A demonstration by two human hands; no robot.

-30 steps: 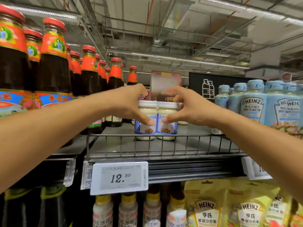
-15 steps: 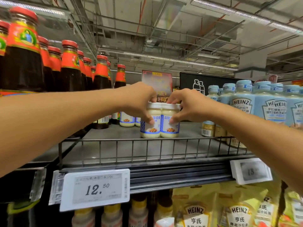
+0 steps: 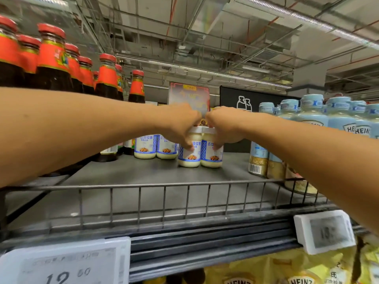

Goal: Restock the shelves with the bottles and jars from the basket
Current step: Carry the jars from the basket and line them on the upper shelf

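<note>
Jars (image 3: pixel 189 159), a white pair side by side, sit on the grey shelf (image 3: pixel 133 177) at the frame's centre. Red-capped sauce bottles (image 3: pixel 51 64) crowd 10 o'clock, and pale blue bottles (image 3: pixel 311 111) stand at 3 o'clock. Left hand (image 3: pixel 176 124) grips the left jar and right hand (image 3: pixel 225 126) the right, fingers curled over the lids.

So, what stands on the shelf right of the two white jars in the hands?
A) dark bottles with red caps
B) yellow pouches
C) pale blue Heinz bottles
C: the pale blue Heinz bottles stand right of the white jars on that shelf.
</note>
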